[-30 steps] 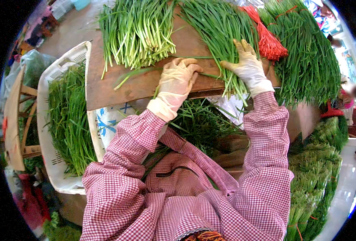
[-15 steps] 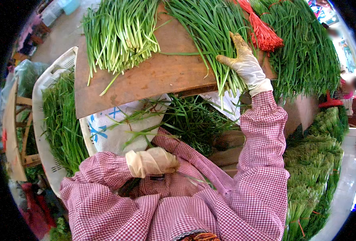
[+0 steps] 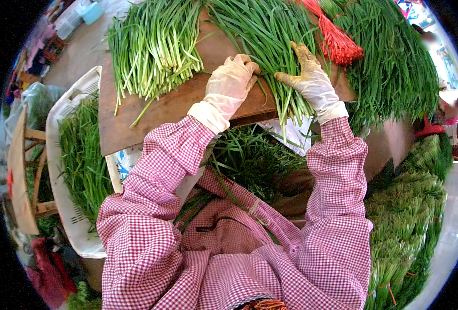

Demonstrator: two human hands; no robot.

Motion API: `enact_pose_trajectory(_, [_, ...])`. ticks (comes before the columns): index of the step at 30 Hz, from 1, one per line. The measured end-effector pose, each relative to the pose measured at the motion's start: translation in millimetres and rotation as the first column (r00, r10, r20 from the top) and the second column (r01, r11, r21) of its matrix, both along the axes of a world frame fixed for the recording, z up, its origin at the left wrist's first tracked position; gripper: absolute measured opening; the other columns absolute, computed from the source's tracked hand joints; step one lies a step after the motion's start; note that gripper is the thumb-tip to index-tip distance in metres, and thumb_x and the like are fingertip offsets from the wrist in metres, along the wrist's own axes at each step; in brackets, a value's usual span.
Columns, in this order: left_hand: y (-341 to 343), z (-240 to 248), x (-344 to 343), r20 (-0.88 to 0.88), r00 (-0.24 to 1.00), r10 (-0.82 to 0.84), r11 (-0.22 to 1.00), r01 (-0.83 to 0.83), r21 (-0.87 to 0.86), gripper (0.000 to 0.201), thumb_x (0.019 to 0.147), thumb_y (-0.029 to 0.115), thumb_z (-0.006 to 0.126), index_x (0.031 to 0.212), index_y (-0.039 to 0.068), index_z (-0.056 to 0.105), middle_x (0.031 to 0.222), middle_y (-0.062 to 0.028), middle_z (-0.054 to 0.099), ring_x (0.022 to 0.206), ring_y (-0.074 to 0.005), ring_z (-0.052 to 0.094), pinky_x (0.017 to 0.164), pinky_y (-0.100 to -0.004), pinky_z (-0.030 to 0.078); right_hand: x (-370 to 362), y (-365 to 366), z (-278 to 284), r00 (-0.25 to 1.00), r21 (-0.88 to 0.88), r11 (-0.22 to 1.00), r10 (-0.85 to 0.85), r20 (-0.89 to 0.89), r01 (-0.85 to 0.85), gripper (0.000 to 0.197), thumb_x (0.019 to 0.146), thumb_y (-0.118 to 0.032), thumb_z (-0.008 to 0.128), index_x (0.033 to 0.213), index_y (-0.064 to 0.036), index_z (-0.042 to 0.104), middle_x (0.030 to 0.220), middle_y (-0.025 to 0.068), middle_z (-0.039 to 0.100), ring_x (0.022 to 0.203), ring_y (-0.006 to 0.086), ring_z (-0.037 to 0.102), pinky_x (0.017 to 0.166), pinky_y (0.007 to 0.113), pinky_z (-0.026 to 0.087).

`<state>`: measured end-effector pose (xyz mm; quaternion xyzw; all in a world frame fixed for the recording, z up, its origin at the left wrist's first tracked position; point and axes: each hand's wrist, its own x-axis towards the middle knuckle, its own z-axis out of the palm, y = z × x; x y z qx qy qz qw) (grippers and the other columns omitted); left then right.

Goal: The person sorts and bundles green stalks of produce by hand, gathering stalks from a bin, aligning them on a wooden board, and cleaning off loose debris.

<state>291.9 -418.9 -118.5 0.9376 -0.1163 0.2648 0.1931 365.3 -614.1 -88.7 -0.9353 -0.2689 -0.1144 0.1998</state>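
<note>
A bunch of garlic chives [image 3: 270, 46] lies on the brown wooden board, pale stem ends toward me. My gloved right hand [image 3: 314, 85] rests on its right side, thumb and fingers spread apart. At the bunch's left edge is my gloved left hand [image 3: 232, 85], its fingers curled in; whatever they may pinch is hidden. Another heap of chives [image 3: 159, 51] with thick pale stems lies on the board to the left. Both gloves are whitish, and the right one has yellow-brown stained fingertips.
The wooden board [image 3: 128, 116] ends in a front edge below my hands. Red ties [image 3: 340, 46] lie beside a big chive pile [image 3: 394, 67]. Loose leaves [image 3: 255, 160] fill the space under the board. A white crate [image 3: 58, 170] of chives stands left; tied bundles [image 3: 404, 222] stand right.
My left hand has come up from in front of my apron to the chive bunch's left edge. Loose leaves near it have dropped onto my lap. My right hand has hardly moved.
</note>
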Motion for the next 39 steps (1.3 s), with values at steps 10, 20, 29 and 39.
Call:
enact_pose_trajectory(10, [25,12,-14,-0.211,0.926,-0.311,0.933,0.256,-0.252,0.016,0.081,0.019,0.058,0.096,0.014,0.055,0.090,-0.0043,0.059,0.083,-0.0271,0.056,0.069,-0.0348,0.047,4,-1,-1,1.000,0.022,1.000,0.018,-0.020,-0.018,0.078,0.073,-0.056,0.059,0.134,-0.0147,0.034,0.137,0.0198,0.034,0.126,0.0336,0.034,0.101,0.040,0.032])
enact_pose_trajectory(20, [7,-5,-136,-0.574,0.551,-0.606,0.757,0.621,-0.203,0.026,0.081,0.026,0.056,0.102,0.011,0.055,0.086,-0.0092,0.061,0.078,-0.0297,0.060,0.068,-0.0385,0.050,-1,-3,2,0.998,0.021,1.000,0.012,-0.058,-0.011,0.077,0.075,-0.058,0.056,0.135,-0.0140,0.034,0.138,0.0193,0.033,0.128,0.0326,0.031,0.103,0.040,0.029])
enact_pose_trajectory(29, [-8,48,-106,-0.256,0.747,-0.613,0.609,0.241,-0.755,0.035,0.080,0.019,0.062,0.114,0.013,0.054,0.097,-0.0031,0.060,0.081,-0.0176,0.059,0.072,-0.0299,0.049,1,-25,18,0.972,0.268,0.945,0.218,-0.088,-0.188,0.077,0.082,-0.061,0.045,0.133,-0.0051,0.035,0.140,0.0219,0.026,0.131,0.0307,0.025,0.107,0.035,0.019])
enact_pose_trajectory(39, [16,14,-33,-0.070,0.995,-0.077,0.987,0.086,0.136,0.044,0.077,0.006,0.051,0.118,0.022,0.051,0.132,-0.0051,0.042,0.122,-0.0290,0.038,0.100,-0.0474,0.029,-99,-18,76,0.994,0.318,0.946,0.035,0.101,-0.066,0.037,0.083,-0.021,0.062,0.112,-0.0004,0.054,0.117,0.0140,0.055,0.109,0.0250,0.052,0.092,0.032,0.040])
